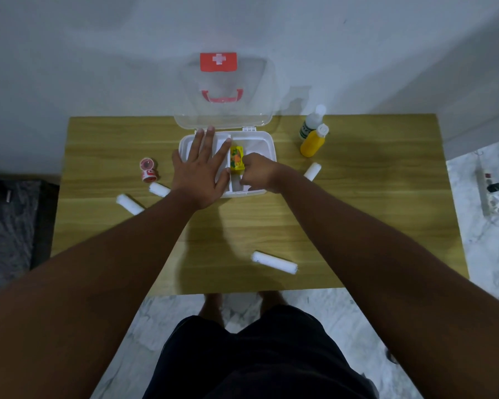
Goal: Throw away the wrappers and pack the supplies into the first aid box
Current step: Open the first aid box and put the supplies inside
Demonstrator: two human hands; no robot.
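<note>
The white first aid box (267,145) stands open at the back middle of the wooden table (357,197), its clear lid (225,110) leaning on the wall. My left hand (200,171) lies flat, fingers spread, over the box's left half. My right hand (257,174) grips a small yellow box (236,158) inside the first aid box by the centre divider. Several white bandage rolls lie on the table: two at the left (159,189) (128,204), one right of the box (313,171), one near the front (274,262).
Two small red tape rolls (148,169) sit left of the first aid box. A clear bottle (311,122) and a yellow bottle (313,144) stand at the back right. A power strip (486,194) lies on the marble floor at right; a dark mat (9,226) at left.
</note>
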